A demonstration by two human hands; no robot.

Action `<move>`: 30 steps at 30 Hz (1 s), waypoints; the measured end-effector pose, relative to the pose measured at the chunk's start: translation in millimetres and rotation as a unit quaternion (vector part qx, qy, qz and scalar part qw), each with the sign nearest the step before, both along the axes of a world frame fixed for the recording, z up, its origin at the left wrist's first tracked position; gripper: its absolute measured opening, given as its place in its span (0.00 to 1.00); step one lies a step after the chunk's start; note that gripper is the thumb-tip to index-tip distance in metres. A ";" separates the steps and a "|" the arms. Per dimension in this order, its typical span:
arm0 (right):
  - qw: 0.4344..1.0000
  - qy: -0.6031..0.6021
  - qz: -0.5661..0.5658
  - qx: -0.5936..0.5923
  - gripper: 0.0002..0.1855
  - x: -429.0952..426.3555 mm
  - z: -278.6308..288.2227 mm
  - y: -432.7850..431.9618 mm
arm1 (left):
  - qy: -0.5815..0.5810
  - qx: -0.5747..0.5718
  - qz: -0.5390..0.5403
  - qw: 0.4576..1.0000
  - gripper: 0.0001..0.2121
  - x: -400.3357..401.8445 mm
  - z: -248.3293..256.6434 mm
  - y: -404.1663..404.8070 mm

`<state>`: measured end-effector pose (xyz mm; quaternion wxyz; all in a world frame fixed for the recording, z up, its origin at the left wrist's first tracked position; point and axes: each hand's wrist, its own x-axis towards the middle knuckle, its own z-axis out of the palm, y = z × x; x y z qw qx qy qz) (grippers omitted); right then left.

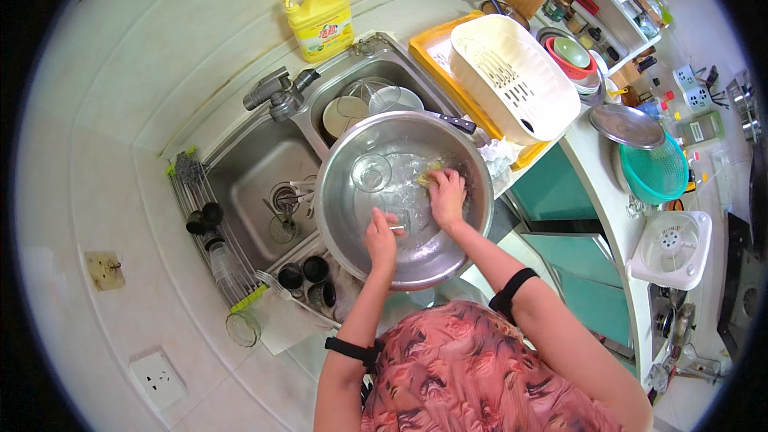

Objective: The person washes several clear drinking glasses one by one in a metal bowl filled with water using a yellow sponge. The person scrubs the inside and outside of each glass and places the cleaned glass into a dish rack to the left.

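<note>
A large stainless steel basin [414, 276] stands before me, its rim overlapping the sink, with shallow water in the bottom. Inside it, my left hand [382, 239] grips a small clear glass [403, 223]. My right hand [447, 195] is closed over a yellowish scrubbing cloth or sponge [427, 175] by the basin's right wall; the fingers hide most of it. A clear glass bowl [371, 173] rests in the basin, up and left of both hands.
Plates [346, 117] and a wire strainer [363, 96] fill the rear sink bowl. Cutlery and a glass [284, 228] lie in the left bowl [249, 162]. Dark cups [315, 269] stand near the basin. A knife [457, 123] lies behind its rim, beside a white plastic basket [558, 90].
</note>
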<state>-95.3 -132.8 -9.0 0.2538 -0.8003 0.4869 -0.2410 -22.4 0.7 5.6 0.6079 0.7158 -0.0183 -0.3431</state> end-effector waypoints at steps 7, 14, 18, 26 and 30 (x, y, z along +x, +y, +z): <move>0.934 -0.141 0.235 0.230 0.15 -11.1 10.6 33.2 | 0.121 -0.030 -0.007 0.992 0.35 13.0 -2.9 -0.4; 0.947 -0.035 0.316 0.055 0.15 -21.5 81.3 64.6 | 0.241 -0.140 0.014 0.960 0.38 1.1 43.5 -3.1; 0.960 -0.080 0.246 0.108 0.14 -12.6 72.1 47.2 | 0.171 -0.150 -0.057 0.972 0.38 2.4 18.1 1.8; 0.825 -0.187 0.128 0.518 0.16 -34.5 58.5 16.4 | 0.128 -0.139 -0.019 0.982 0.29 5.7 38.8 -8.8; 0.774 -0.286 0.090 0.558 0.16 -44.5 60.4 27.2 | 0.164 -0.208 -0.064 0.962 0.24 22.8 32.6 -11.0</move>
